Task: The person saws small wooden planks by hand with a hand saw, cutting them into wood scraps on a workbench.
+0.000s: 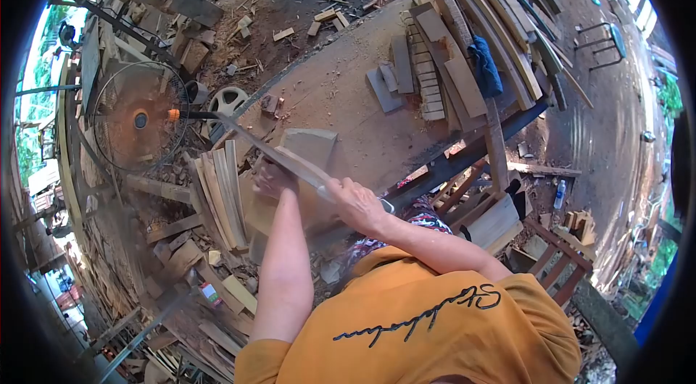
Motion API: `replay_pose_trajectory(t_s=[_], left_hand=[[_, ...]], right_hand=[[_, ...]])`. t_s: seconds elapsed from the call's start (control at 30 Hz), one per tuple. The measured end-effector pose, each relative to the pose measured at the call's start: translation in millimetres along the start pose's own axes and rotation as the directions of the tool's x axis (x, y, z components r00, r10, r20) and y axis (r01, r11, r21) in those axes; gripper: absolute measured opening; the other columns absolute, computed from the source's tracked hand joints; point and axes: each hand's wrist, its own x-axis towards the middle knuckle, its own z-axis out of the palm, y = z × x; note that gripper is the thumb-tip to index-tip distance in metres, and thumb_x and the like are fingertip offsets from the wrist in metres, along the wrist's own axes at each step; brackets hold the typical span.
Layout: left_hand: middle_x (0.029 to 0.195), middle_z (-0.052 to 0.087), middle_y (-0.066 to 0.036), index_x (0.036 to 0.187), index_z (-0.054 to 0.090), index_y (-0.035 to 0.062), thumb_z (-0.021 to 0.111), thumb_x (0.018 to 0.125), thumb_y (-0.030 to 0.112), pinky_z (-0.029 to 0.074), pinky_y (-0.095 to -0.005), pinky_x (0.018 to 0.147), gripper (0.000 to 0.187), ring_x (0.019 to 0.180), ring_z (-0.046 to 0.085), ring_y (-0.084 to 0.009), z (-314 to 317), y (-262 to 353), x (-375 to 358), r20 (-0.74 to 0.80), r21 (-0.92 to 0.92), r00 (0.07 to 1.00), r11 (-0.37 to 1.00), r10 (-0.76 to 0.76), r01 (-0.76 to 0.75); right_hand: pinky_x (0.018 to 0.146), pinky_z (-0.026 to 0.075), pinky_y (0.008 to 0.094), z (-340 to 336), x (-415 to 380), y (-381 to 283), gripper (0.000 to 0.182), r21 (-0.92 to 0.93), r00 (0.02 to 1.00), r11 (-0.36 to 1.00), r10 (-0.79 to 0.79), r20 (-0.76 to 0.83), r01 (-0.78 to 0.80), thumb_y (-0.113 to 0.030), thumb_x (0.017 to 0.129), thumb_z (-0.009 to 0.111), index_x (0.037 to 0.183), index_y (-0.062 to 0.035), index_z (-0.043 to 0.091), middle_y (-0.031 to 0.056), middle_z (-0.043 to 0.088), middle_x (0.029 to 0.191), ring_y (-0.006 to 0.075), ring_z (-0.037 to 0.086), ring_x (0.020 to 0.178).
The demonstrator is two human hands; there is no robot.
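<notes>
A long, narrow wooden strip [291, 164] slants across the front of me, from near the fan down toward my body. My right hand [357, 204] is wrapped round its near end. Farther along, my left hand [274, 180] is closed at the strip, which partly covers its fingers; this area is slightly blurred. Just beyond my hands, a flat pale board [312, 143] lies on the dusty worktable [341, 98]. A small reddish-brown block [271, 105] sits near the table's left edge.
A wire-guard fan [140, 120] stands at the left, with a spoked wheel [228, 103] beside it. Upright boards [221, 199] lean left of my arm. Long curved planks [500, 29] and a blue cloth [484, 69] lie at the right. Wood scraps [319, 22] litter the ground.
</notes>
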Motion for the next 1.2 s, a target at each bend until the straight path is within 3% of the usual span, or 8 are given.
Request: replay_pose_trajectory(t_s=[0.03,0.07,0.43,0.6,0.83,0.93,1.07,1.2], left_hand=[[0.088,0.072,-0.007,0.095,0.072,0.0184,0.057,0.088,0.051,0.036,-0.0482,0.091,0.036,0.100,0.061,-0.0322,-13.8,4.7,-6.3,-0.086,0.017,0.994,0.998,0.063,-0.062],[0.093,0.071,-0.007,0.098,0.070,0.0169,0.056,0.089,0.050,0.035,-0.0486,0.094,0.038,0.103,0.059,-0.0313,-28.7,11.0,-8.3,0.095,0.022,0.995,0.999,0.022,-0.024],[0.102,0.068,-0.004,0.104,0.065,0.0199,0.058,0.086,0.048,0.034,-0.0472,0.090,0.034,0.102,0.057,-0.0282,-17.3,3.6,-5.5,0.104,0.175,0.984,0.971,0.144,-0.160],[0.105,0.065,-0.003,0.113,0.061,0.0239,0.062,0.081,0.051,0.032,-0.0444,0.092,0.042,0.104,0.056,-0.0253,-0.9,1.7,3.3,0.129,0.104,0.992,0.994,0.000,-0.013],[0.097,0.067,-0.003,0.108,0.066,0.0222,0.049,0.094,0.047,0.031,-0.0440,0.093,0.034,0.105,0.055,-0.0246,11.3,-8.2,2.3,0.024,0.051,0.995,0.994,0.096,-0.097],[0.099,0.068,-0.003,0.109,0.066,0.0209,0.051,0.092,0.047,0.030,-0.0443,0.093,0.035,0.105,0.055,-0.0243,6.4,-0.4,7.2,0.076,-0.009,0.996,0.999,-0.039,0.040],[0.098,0.068,-0.004,0.110,0.066,0.0196,0.050,0.092,0.048,0.030,-0.0450,0.092,0.037,0.105,0.055,-0.0243,19.8,-9.8,6.6,0.027,0.074,0.999,0.997,0.018,-0.020],[0.100,0.068,-0.003,0.109,0.066,0.0252,0.050,0.093,0.051,0.031,-0.0476,0.090,0.035,0.105,0.057,-0.0256,11.1,-11.0,1.4,0.005,0.095,0.990,0.986,0.140,-0.140]], right_hand=[[0.069,0.054,0.0475,-2.1,-3.6,-6.6,0.024,-0.005,1.000,1.000,0.021,0.018,-0.021,-0.004,0.085,0.053,0.108,-0.0010,0.045,0.0217,0.058,0.087,0.0390,0.065,0.079],[0.070,0.054,0.0479,-2.3,-7.4,-13.2,0.025,0.013,0.999,0.999,0.045,-0.007,-0.045,-0.004,0.085,0.055,0.107,-0.0012,0.045,0.0214,0.059,0.087,0.0392,0.065,0.080],[0.067,0.053,0.0476,24.5,-26.2,-20.0,0.028,-0.032,0.987,0.995,0.093,-0.128,-0.098,-0.005,0.081,0.061,0.104,-0.0044,0.045,0.0198,0.058,0.085,0.0396,0.064,0.077],[0.064,0.052,0.0433,-12.4,-113.1,-16.8,0.024,-0.069,0.983,0.982,0.170,-0.069,-0.174,-0.003,0.079,0.060,0.100,-0.0065,0.049,0.0167,0.057,0.083,0.0346,0.064,0.077],[0.062,0.054,0.0426,29.4,-36.1,-12.6,0.026,-0.081,0.970,0.993,0.064,-0.234,-0.085,-0.002,0.080,0.059,0.104,-0.0056,0.052,0.0159,0.057,0.081,0.0350,0.064,0.071],[0.063,0.055,0.0422,8.0,-91.6,-11.7,0.026,-0.061,0.972,0.991,0.107,-0.208,-0.122,-0.005,0.082,0.061,0.106,-0.0061,0.051,0.0158,0.057,0.081,0.0339,0.065,0.072],[0.063,0.055,0.0419,-9.1,-124.5,-13.8,0.026,-0.059,0.975,0.986,0.147,-0.165,-0.158,-0.006,0.082,0.062,0.106,-0.0070,0.051,0.0152,0.056,0.078,0.0331,0.065,0.072],[0.063,0.055,0.0433,31.6,-29.0,-7.6,0.022,-0.025,0.968,0.997,0.058,-0.244,-0.066,-0.006,0.085,0.055,0.106,-0.0063,0.050,0.0184,0.061,0.085,0.0352,0.066,0.074]])
